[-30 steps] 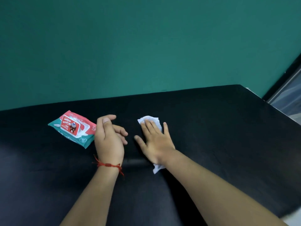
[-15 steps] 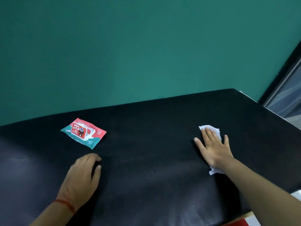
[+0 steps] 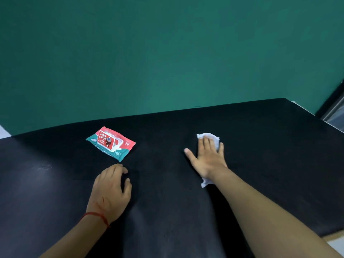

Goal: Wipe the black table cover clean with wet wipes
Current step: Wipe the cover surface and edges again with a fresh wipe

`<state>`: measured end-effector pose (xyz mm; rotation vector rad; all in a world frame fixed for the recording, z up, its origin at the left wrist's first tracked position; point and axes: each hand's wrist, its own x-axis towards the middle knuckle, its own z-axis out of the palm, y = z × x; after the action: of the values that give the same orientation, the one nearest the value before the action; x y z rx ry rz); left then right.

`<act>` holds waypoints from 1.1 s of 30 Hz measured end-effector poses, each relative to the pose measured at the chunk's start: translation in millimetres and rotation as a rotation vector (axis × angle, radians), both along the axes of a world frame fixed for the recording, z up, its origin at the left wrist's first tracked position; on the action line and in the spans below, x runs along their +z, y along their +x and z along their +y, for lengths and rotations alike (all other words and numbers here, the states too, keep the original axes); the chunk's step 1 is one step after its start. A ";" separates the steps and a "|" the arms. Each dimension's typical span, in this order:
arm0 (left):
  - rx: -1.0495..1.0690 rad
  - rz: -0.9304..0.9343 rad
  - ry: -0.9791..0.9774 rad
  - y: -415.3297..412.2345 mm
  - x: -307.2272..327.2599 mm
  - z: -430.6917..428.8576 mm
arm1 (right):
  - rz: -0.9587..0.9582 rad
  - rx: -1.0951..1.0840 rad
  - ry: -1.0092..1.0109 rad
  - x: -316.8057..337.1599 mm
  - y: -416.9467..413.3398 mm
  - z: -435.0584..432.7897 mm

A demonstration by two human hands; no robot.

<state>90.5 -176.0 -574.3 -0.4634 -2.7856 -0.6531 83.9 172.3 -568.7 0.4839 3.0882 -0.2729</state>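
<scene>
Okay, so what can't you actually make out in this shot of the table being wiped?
- Middle of the wet wipe: covered by the right hand in the head view; only its two ends show.
- Dirt or wetness on the black table cover: too dark to judge.
- Small print on the wipes pack: too small and upside down.
- Table's near edge and left end: cut off by the frame.
- Under the left hand: hidden by the palm.

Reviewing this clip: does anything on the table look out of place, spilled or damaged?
Nothing stands out. The wipes pack lies flat but askew on the black table cover, with no spill or tear showing. The right hand presses a crumpled wet wipe flat; the left hand rests on the cover. A faint pale smear shows at far left.
</scene>
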 end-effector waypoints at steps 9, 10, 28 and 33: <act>0.013 0.007 -0.008 -2.1 -2.4 -0.9 | 0.003 0.224 -0.028 -3.5 -24.5 -127.3; 0.013 0.007 -0.010 -2.1 -2.7 -1.3 | 0.000 0.243 -0.022 -3.5 -22.0 -135.4; 0.016 -0.004 -0.001 0.9 -1.3 -2.0 | 0.014 0.275 -0.037 -0.5 83.6 -91.9; 0.004 -0.002 0.003 1.5 -2.0 -2.3 | 0.008 0.124 0.005 -2.8 104.5 -9.9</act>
<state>92.0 -178.3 -576.2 -0.4569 -2.7867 -0.6569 188.4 162.4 -571.5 0.2910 3.1111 -0.2657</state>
